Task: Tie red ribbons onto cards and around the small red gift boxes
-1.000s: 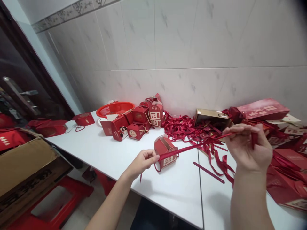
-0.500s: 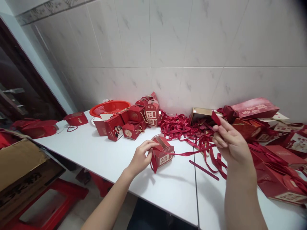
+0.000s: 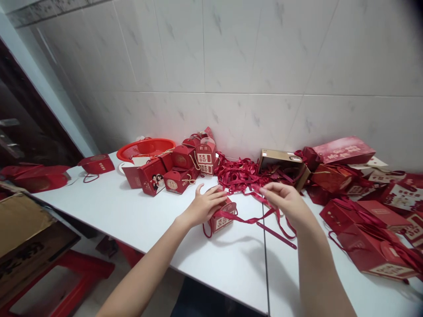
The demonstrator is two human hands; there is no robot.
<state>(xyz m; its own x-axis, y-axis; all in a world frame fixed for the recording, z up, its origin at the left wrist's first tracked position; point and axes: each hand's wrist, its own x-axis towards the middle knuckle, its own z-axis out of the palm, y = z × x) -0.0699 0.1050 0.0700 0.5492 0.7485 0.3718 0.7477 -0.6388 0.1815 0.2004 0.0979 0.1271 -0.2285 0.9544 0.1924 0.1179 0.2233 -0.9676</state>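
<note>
A small red gift box (image 3: 222, 219) stands on the white table (image 3: 139, 215) near its middle. My left hand (image 3: 204, 205) lies flat on top of the box with its fingers stretched out. A red ribbon (image 3: 253, 219) wraps round the box and runs to the right. My right hand (image 3: 284, 200) is just right of the box, its fingers pinched on that ribbon. A loose ribbon strip (image 3: 276, 235) lies on the table below my right hand.
A heap of red ribbons (image 3: 239, 174) lies against the tiled wall. Several finished red boxes (image 3: 178, 169) and a red basket (image 3: 145, 149) sit at the back left. Red paper bags (image 3: 366, 229) crowd the right. A cardboard box (image 3: 280, 160) stands behind. A red stool (image 3: 56, 286) is below left.
My left hand went from pinching the ribbon end to lying flat on the box. My right hand came down and left, bringing the ribbon close to the box.
</note>
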